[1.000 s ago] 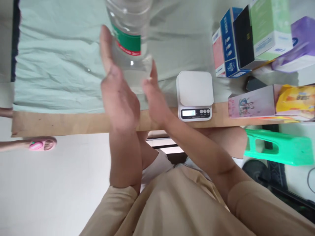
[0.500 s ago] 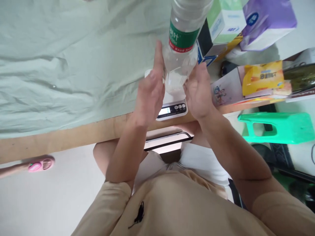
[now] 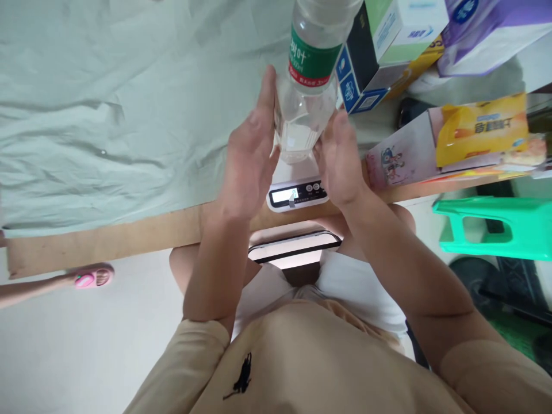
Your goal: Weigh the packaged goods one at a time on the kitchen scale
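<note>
A clear plastic bottle [image 3: 306, 98] with a green and red label stands upright over a white kitchen scale [image 3: 297, 194]. The bottle's top is cut off by the frame. My left hand [image 3: 248, 155] presses flat against its left side and my right hand [image 3: 340, 158] against its right side, so the bottle is held between both palms. Its base is at the scale's platform; whether it rests there I cannot tell. The scale's display is lit near the table's front edge.
A pale green cloth [image 3: 107, 115] covers the wooden table [image 3: 129, 236]. Several boxes [image 3: 388, 34], a purple pack [image 3: 487, 29] and a yellow packet [image 3: 478, 129] crowd the right. A green stool [image 3: 495, 227] stands lower right. Another person's foot in a pink slipper [image 3: 92, 278] shows at left.
Both hands carried the bottle from the cloth at the left over to the scale. In the last half second it sank slightly towards the platform.
</note>
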Demonstrator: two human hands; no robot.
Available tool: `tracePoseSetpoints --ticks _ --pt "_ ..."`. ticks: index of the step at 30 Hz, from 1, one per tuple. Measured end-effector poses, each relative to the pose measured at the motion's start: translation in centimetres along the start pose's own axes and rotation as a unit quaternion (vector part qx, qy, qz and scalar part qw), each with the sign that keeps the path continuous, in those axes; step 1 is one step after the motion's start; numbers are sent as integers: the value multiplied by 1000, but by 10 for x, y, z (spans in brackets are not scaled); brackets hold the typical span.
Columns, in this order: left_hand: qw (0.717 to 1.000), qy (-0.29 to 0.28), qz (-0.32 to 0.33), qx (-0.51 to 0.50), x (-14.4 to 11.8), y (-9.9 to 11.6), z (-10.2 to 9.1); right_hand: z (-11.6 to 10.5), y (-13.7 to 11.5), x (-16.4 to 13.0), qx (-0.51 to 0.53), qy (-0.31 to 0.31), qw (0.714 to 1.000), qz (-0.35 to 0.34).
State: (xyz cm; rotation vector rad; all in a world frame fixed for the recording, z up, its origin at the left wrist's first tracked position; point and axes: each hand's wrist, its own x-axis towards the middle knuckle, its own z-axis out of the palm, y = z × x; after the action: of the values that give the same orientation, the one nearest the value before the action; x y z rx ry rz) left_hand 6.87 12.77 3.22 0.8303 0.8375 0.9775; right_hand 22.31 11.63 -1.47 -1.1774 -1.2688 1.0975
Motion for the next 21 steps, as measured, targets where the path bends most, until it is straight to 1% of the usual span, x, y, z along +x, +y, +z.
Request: tracePoseSetpoints --ticks 2,3,4,6,7,9,12,14,16,19,21 --pt "999 -1 33 9 4 -7 -13 -8 1 -10 -9 27 999 -18" --pt "997 18 66 25 6 -11 -21 -14 1 -19 -47 41 998 -29" --pt "992 47 106 49 8 -15 -29 -21 1 -30 -104 60 992 -46" --pt "972 110 181 99 11 -22 -49 -37 3 -53 -220 101 966 -92" --pt "964 131 202 116 13 -24 -58 -44 6 -63 -253 126 954 -102" --pt "953 158 226 126 14 -28 -75 -56 15 -79 -276 160 944 -83" --pt "939 172 260 143 10 -35 -92 -63 31 -86 -255 170 951 -37" --pt "937 159 259 170 4 -41 -96 -62 37 -84 -248 166 954 -38" --pt "944 137 230 191 -3 -49 -97 -60 39 -81 -248 162 954 -44" --pt "952 104 189 218 -11 -58 -91 -58 38 -79 -245 158 956 -39" --pt "952 74 173 241 -13 -59 -86 -57 38 -80 -238 161 957 -36"
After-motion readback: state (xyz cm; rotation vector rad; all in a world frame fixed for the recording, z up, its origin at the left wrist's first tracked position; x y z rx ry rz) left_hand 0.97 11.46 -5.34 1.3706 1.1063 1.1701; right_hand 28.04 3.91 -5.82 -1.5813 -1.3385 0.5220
